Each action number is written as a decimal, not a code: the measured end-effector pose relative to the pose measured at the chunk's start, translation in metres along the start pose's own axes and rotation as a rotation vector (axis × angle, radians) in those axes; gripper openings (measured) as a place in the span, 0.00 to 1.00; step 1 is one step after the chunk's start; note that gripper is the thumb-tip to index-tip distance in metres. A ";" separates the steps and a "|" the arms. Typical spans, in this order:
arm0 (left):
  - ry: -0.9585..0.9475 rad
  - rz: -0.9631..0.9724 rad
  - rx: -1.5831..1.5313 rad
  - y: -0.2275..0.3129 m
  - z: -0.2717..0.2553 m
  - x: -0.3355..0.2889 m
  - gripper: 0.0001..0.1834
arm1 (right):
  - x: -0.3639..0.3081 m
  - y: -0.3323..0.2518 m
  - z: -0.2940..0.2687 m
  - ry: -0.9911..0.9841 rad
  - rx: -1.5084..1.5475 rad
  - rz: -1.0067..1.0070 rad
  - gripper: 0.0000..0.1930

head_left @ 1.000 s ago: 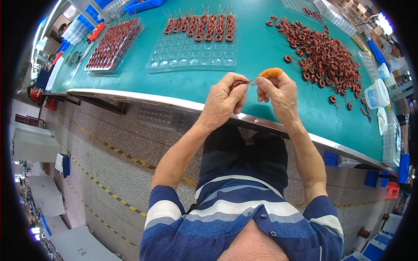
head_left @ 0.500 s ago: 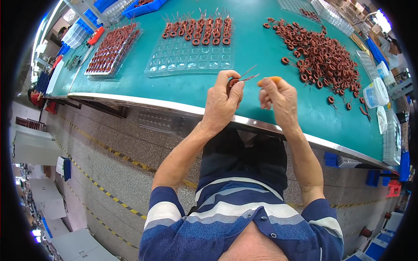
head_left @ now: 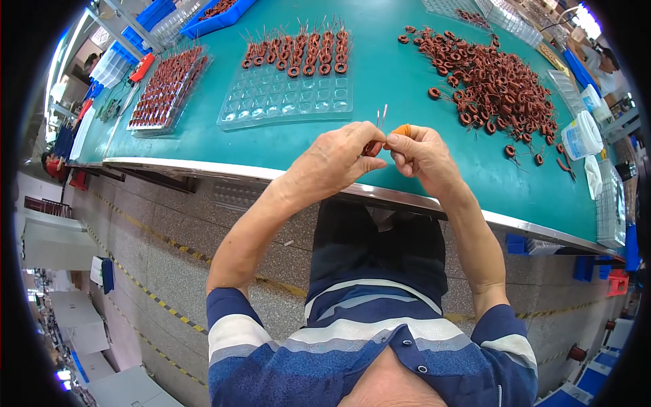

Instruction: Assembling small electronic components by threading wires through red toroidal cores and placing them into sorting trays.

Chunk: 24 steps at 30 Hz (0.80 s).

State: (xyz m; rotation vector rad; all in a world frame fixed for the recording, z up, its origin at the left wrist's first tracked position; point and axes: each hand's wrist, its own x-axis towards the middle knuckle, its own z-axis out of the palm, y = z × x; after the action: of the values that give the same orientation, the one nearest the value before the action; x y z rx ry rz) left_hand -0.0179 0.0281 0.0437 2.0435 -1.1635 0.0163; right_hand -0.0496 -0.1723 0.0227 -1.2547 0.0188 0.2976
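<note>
My left hand (head_left: 331, 157) is closed round a small toroidal coil (head_left: 372, 148) wound with reddish-brown wire. Two thin leads (head_left: 382, 117) rise from it above the fingers. Close against it, my right hand (head_left: 427, 156) has thumb and index finger pressed together; what they pinch, if anything, is hidden. An orange cover (head_left: 403, 129) sits on the right index finger. Both hands are over the near edge of the green table (head_left: 285, 146). Ahead and to the left lies a clear plastic tray (head_left: 288, 98), its far rows filled with upright coils (head_left: 308, 51).
A large heap of loose coils (head_left: 498, 85) spreads over the table at right, beside a white tub (head_left: 583, 139). Another filled tray (head_left: 166, 91) stands at left. A blue bin (head_left: 220, 19) is farther back. The table's metal edge (head_left: 271, 175) runs before me.
My left hand has turned over the coil, and its leads now point upward instead of right. My right hand has moved left to meet it. The whole view has shifted slightly.
</note>
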 end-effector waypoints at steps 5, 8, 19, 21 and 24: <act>0.271 -0.245 -0.444 -0.002 0.023 -0.008 0.17 | -0.019 0.000 0.029 0.320 -0.436 -0.427 0.11; 0.329 -0.183 -0.901 0.003 0.041 -0.010 0.15 | -0.017 -0.004 0.020 0.237 -0.246 -0.363 0.11; 0.348 -0.311 -0.994 0.007 0.051 -0.009 0.08 | -0.017 0.003 0.025 0.252 -0.462 -0.444 0.11; 0.352 -0.308 -0.937 0.007 0.050 -0.007 0.07 | -0.016 0.002 0.022 0.217 -0.418 -0.395 0.10; 0.336 -0.339 -0.926 0.009 0.047 -0.006 0.07 | -0.015 0.007 0.026 0.245 -0.355 -0.474 0.09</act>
State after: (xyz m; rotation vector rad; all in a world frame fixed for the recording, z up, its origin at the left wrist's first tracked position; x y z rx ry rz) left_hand -0.0442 0.0003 0.0137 1.3016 -0.4512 -0.2823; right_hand -0.0696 -0.1496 0.0268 -1.5962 -0.1247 -0.2759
